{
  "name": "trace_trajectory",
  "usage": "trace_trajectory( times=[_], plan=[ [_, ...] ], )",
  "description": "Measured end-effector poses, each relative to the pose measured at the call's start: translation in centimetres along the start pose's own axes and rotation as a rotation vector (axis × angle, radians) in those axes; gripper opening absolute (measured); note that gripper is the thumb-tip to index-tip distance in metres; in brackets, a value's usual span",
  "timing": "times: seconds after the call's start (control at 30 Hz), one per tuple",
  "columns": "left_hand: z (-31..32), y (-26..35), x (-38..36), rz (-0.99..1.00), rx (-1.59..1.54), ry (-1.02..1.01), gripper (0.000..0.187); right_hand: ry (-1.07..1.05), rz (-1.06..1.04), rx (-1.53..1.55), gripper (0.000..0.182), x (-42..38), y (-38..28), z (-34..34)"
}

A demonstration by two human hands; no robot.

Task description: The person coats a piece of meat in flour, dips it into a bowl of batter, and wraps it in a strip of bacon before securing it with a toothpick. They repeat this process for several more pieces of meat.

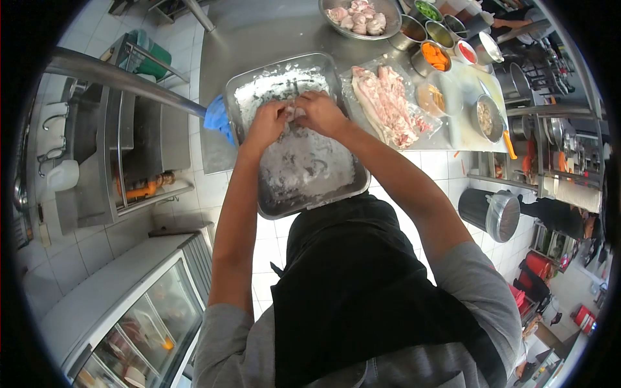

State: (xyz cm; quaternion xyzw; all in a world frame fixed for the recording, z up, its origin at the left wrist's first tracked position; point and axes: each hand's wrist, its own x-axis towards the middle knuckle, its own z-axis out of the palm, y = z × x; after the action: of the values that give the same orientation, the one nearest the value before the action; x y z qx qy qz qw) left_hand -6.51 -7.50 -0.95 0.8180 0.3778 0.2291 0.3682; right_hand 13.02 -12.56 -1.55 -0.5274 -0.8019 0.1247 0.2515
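My left hand (268,124) and my right hand (318,112) meet over a deep metal tray (264,204). Between their closed fingers is a small pale piece of raw meat (295,114), mostly covered by the fingers. White flour (310,169) coats the tray's bottom, thicker at the far end and thin with dark patches elsewhere. Beyond the tray, a steel bowl (334,27) holds several pinkish raw meat pieces (359,17). To the right, long slabs of fatty raw meat (383,100) lie on clear plastic.
A white cutting board (464,129) carries a pan of chopped food (485,118) and an orange-handled knife (510,146). Several metal containers, one with orange pieces (435,57), stand at the back right. A blue cloth (218,119) hangs by the tray's left side.
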Motion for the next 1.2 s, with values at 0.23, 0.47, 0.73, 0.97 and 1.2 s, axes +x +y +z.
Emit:
trace_trajectory(
  times=[0.23,0.47,0.73,0.97,1.2],
  plan=[
    [0.1,1.1,-0.1,0.125,0.058,0.152,0.04,-0.065,0.097,0.14,0.031,1.6,1.8,0.4],
    [0.4,-0.3,1.0,0.046,-0.002,0.108,0.038,0.061,0.039,0.042,0.028,0.9,0.4,-0.6],
    [-0.4,-1.9,1.4,-0.1,-0.363,0.145,0.033,-0.042,0.357,0.526,0.038,1.0,0.8,-1.1],
    [-0.3,4.6,-2.8,-0.247,-0.749,0.169,0.036,-0.136,0.688,1.613,0.032,-1.6,-0.6,-3.2],
    [3.7,5.7,-4.1,-0.223,-0.856,0.183,0.028,-0.117,0.688,1.715,0.033,-6.2,-1.0,-3.5]
  ],
)
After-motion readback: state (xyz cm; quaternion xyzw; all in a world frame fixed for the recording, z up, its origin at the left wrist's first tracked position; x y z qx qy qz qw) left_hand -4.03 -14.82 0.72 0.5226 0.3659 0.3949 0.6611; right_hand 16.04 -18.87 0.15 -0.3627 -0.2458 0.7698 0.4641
